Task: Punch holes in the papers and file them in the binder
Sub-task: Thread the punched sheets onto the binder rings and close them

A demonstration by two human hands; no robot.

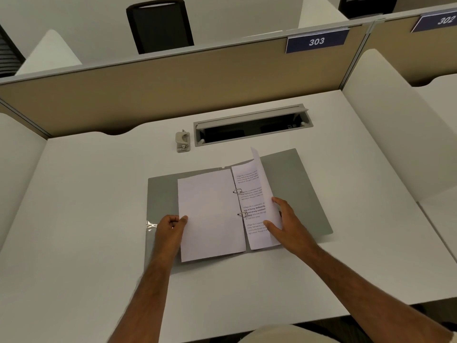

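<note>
Both hands work an open binder [299, 184] on the table [74, 194]: left hand [170, 227] fingers pinch the blank sheet's [210, 214] edge, right hand [284, 221] grips the lifted printed page [259, 194]; hole punch [183, 141] behind.

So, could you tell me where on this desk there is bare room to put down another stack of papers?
Bare desk lies left of the open binder, up to the side panel, and in front of it, between the arms. Right of the binder is a narrower strip. Behind it is crowded: hole punch and cable tray.
</note>
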